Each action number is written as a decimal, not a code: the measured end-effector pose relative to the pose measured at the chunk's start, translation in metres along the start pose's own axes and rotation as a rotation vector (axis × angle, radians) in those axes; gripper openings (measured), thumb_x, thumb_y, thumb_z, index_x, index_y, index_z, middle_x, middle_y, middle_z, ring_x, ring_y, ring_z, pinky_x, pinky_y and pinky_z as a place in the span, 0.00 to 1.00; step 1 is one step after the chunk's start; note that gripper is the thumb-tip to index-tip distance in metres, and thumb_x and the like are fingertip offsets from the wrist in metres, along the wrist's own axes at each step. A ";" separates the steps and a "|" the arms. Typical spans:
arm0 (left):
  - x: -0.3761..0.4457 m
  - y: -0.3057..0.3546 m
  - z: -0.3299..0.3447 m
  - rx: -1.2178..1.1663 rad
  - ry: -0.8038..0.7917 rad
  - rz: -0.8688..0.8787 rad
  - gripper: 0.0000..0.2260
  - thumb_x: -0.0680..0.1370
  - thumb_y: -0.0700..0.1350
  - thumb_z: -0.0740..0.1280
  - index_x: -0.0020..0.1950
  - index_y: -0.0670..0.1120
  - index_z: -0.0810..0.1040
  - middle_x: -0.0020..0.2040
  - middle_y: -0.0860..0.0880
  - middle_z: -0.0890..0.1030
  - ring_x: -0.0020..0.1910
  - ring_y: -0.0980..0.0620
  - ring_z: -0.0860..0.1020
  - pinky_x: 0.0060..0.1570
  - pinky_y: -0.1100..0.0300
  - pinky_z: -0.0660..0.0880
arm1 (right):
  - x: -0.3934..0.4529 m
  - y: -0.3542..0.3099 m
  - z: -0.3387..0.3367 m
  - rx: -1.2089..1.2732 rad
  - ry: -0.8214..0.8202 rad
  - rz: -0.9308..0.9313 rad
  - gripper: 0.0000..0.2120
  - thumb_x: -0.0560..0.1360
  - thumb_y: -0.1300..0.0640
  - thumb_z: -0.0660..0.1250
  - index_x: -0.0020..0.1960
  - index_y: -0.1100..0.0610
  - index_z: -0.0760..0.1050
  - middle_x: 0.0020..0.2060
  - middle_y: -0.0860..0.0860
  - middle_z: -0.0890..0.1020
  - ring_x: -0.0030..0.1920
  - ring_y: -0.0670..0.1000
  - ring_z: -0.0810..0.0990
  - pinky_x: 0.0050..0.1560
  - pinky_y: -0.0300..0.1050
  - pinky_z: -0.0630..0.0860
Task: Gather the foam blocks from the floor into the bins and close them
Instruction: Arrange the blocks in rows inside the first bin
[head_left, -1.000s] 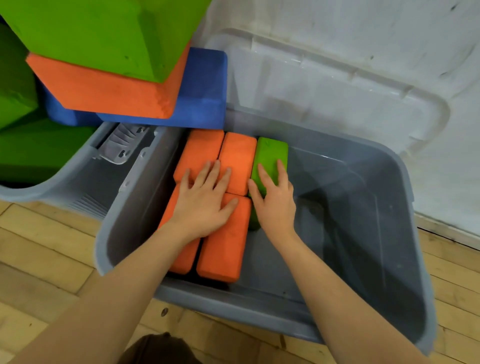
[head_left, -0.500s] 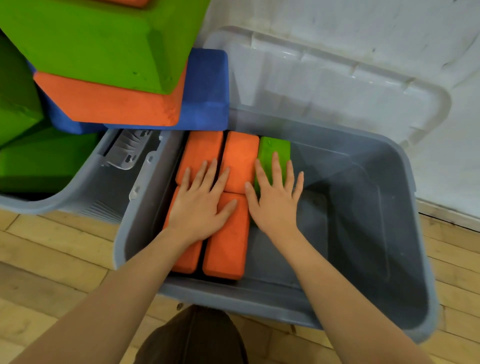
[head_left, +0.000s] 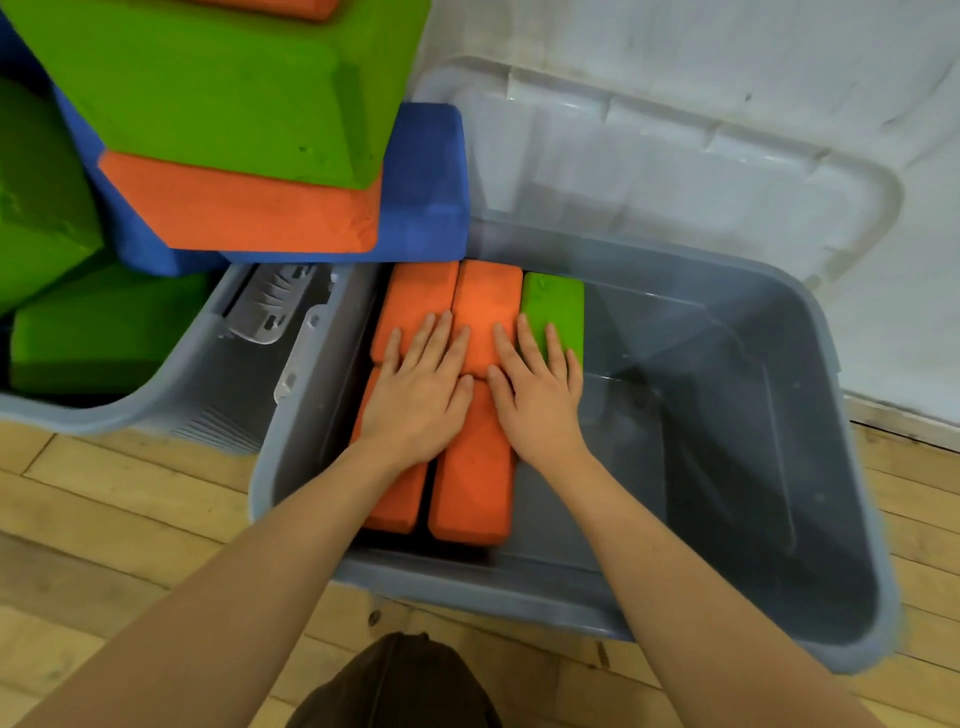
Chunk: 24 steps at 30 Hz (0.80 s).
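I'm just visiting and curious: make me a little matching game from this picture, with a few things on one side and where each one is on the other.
Things:
1. small green foam block
2. translucent plastic lid
3. left hand
4. large blue foam block

Places:
A. leaning against the white wall behind the grey plastic bin
B. flat on the orange foam blocks
C. under the right hand's fingers
D. piled on the neighbouring bin

Pairs: 1-C, 2-A, 3-B, 4-D
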<state>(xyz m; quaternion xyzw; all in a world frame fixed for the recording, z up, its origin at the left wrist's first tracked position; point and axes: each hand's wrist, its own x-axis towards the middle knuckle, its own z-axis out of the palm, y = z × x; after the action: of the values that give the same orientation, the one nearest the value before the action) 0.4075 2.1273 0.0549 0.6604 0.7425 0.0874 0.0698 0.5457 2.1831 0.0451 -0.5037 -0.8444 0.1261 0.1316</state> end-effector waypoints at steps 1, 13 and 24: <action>0.001 -0.001 -0.001 -0.031 0.012 -0.001 0.32 0.74 0.56 0.39 0.76 0.47 0.56 0.77 0.47 0.53 0.76 0.51 0.47 0.72 0.50 0.39 | 0.002 0.001 -0.003 0.006 -0.041 0.002 0.27 0.77 0.41 0.45 0.74 0.46 0.59 0.75 0.49 0.58 0.76 0.57 0.51 0.72 0.52 0.43; -0.042 0.034 -0.133 -0.087 0.584 0.107 0.21 0.73 0.47 0.58 0.62 0.40 0.77 0.65 0.39 0.74 0.62 0.41 0.70 0.59 0.50 0.61 | -0.013 -0.050 -0.138 0.065 0.242 -0.166 0.22 0.78 0.51 0.59 0.71 0.50 0.68 0.69 0.53 0.71 0.67 0.58 0.69 0.65 0.55 0.63; -0.042 0.011 -0.315 0.085 0.894 -0.046 0.28 0.72 0.51 0.60 0.73 0.48 0.65 0.75 0.41 0.60 0.69 0.36 0.61 0.62 0.40 0.62 | 0.039 -0.177 -0.262 0.361 0.530 -0.415 0.31 0.75 0.43 0.57 0.75 0.44 0.51 0.73 0.59 0.58 0.69 0.61 0.66 0.60 0.60 0.72</action>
<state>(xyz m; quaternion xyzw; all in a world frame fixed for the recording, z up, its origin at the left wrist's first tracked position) 0.3542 2.0745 0.3636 0.5434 0.7172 0.3320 -0.2830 0.4753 2.1569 0.3545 -0.3057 -0.8295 0.1086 0.4546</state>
